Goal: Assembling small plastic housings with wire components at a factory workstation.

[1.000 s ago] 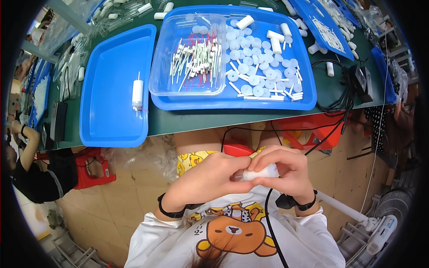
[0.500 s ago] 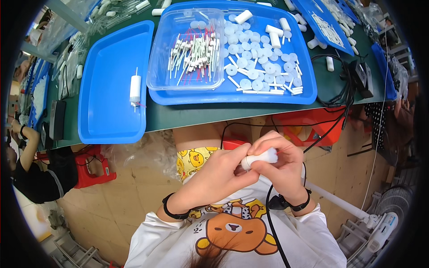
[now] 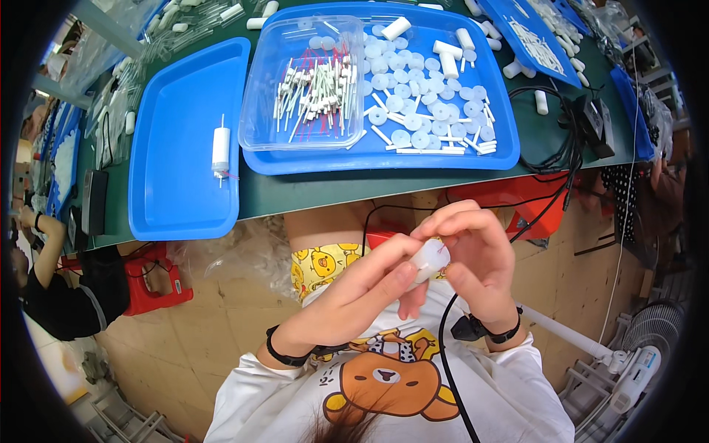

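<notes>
White plastic, apparently: you have the white cylinder in front of the large blue tray, on your own side of it and clear of the counter that carries the tray. Your left hand pinches it between thumb and fingers. Your right hand stands loosely spread, its fingers arched over the cylinder and its thumb apart from it; whether those fingertips touch, you cannot tell from this view.

Relation noted: the left hand is the nearer, in contact; the right lies just beside, on the side toward the tray's right end.

Axis: short and foreshortened, slanting from the left palm up toward the tray's right half. The exposed end face points that way and upward, showing a thin reddish line; the opposite end is hidden in your left hand. Translucent discs lie inside the tray, well apart from both hands.
</notes>
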Tool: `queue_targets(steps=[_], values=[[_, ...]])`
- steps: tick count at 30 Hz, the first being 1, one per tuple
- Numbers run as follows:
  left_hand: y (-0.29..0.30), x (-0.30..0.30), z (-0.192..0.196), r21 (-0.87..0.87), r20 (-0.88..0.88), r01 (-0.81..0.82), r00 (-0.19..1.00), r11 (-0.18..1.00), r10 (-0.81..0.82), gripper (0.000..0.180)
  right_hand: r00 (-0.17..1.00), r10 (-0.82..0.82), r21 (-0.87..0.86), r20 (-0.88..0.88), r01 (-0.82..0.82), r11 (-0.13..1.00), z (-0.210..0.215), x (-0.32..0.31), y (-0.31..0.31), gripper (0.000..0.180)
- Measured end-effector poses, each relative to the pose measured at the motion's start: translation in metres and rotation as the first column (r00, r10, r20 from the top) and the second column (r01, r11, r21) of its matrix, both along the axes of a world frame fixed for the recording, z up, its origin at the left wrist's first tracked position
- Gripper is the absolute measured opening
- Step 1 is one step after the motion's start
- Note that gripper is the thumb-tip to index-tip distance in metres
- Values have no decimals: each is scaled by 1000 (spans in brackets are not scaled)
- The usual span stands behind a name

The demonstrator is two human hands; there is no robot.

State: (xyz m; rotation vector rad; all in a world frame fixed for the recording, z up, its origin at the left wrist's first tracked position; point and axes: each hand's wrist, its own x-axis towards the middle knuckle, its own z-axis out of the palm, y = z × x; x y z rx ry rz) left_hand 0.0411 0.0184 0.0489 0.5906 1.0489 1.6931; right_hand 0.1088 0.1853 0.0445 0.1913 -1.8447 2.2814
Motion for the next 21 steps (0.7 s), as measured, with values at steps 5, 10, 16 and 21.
queue_targets(steps=[5,10,16,21], values=[[4,2,-2,62,210,-13,978,998,-1,32,990,-69,25,-119,73,997,-2,1,-3,27],[2,1,-13,125,363,39,928,991,-83,36,994,-107,57,-15,108,993,1,-1,-8,21],[4,5,-8,60,336,9,941,998,-29,37,987,-143,124,-79,152,981,-5,-3,-8,25],[4,6,-6,-1,257,-27,966,1000,26,34,971,-207,212,-119,228,950,-5,-5,-11,26]])
